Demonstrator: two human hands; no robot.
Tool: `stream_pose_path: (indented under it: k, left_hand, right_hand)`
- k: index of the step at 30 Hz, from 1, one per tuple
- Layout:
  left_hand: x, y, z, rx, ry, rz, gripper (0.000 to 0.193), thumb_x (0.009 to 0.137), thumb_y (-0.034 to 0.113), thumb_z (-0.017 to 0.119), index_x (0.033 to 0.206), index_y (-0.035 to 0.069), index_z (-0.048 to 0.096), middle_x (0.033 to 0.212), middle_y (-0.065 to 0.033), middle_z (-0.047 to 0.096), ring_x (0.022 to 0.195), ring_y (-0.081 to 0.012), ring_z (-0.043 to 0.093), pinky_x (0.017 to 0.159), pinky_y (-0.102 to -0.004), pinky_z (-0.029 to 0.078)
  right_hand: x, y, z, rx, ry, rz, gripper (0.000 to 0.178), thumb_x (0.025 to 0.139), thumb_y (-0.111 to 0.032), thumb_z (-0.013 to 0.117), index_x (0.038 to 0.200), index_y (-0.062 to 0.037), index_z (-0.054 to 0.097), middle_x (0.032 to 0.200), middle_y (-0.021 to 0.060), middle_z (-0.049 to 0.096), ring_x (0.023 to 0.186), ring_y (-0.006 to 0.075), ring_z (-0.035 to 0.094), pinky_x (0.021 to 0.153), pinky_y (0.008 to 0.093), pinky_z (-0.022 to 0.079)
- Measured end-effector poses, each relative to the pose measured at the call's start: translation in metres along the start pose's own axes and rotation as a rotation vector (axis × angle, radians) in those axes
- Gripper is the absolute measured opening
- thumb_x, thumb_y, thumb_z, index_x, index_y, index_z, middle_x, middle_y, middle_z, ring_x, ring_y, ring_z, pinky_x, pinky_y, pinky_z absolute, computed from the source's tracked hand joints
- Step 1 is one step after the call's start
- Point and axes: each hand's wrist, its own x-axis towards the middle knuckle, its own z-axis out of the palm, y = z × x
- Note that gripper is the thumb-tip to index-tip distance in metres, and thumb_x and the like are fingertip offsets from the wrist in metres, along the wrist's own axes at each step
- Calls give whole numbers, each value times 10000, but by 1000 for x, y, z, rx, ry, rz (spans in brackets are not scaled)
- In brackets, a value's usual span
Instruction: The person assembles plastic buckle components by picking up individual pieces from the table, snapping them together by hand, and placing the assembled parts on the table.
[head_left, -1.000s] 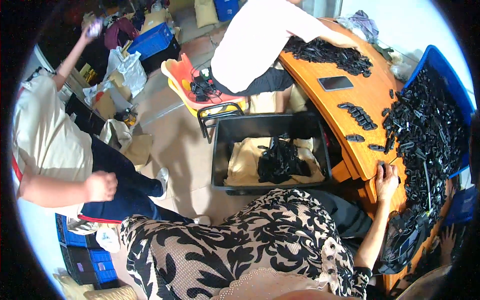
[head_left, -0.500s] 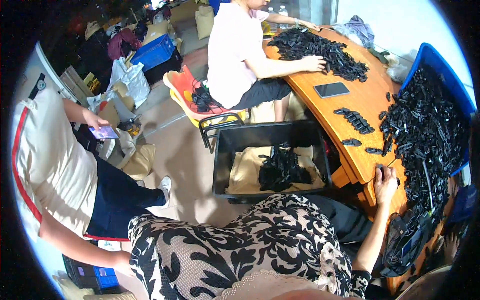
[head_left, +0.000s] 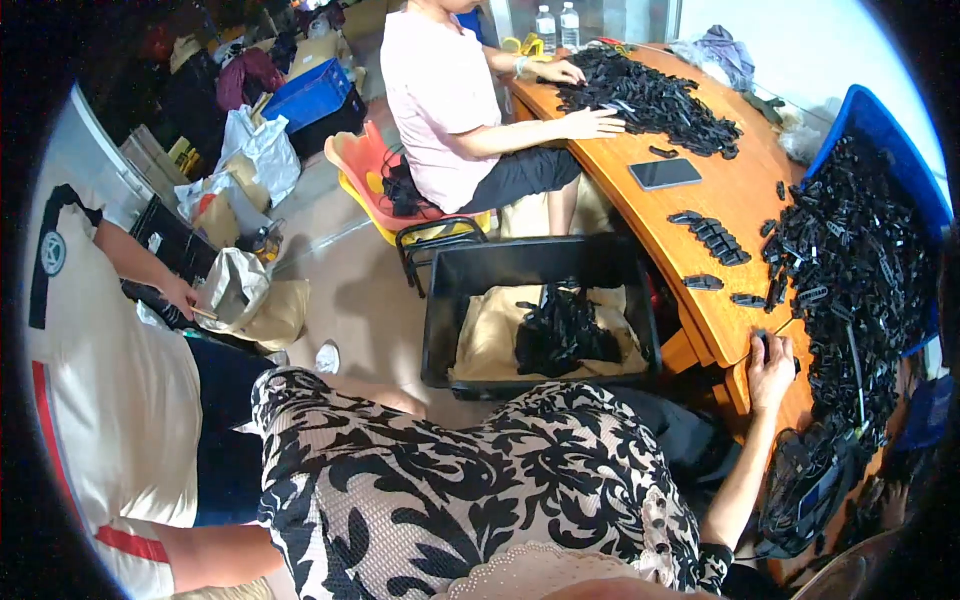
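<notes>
The fingers of the person's right hand [head_left: 770, 362] curl down over a small black plastic part [head_left: 762, 340] at the near edge of the orange wooden table [head_left: 720, 215], grasping it against the tabletop. The forearm runs down and back from that hand toward the patterned black-and-white garment in the foreground. The left hand is out of view, so its state cannot be told.

Just right of the hand lies a large heap of black parts [head_left: 850, 290], spreading toward a blue crate [head_left: 872, 125] at the table's right edge. A little farther along the table, a short row of black parts [head_left: 712, 232] is laid out side by side, with a few single pieces [head_left: 704, 282] nearer the hand. A dark phone [head_left: 665, 173] lies flat beyond them.

Left of the table, on the floor, stands a black bin [head_left: 440, 320] lined with tan material and holding a clump of black parts [head_left: 562, 330].

At the far end a seated person in a pink shirt [head_left: 435, 95] rests both hands on another pile of black parts [head_left: 645, 95]. At the left stands a person in a white shirt [head_left: 110, 370].
</notes>
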Motion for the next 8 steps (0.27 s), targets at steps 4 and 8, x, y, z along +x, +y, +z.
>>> stream_pose_path:
  k: [4, 8]
  left_hand:
    - [60, 11, 22, 201, -63, 44, 260, 874, 343, 626, 800, 106, 701, 780, -100, 704, 730, -295, 667, 680, -455, 520]
    - [125, 31, 38, 403, -147, 111, 265, 874, 338, 639, 793, 99, 719, 774, -105, 720, 722, -296, 679, 673, -453, 529]
  right_hand:
    - [-2, 11, 6, 18, 18, -48, 210, 940, -190, 697, 1073, -29, 710, 987, 183, 644, 884, 383, 652, 771, 454, 530]
    - [-3, 15, 6, 4, 15, -30, 213, 939, -196, 703, 1077, -35, 715, 1003, 178, 647, 902, 371, 653, 788, 448, 530]
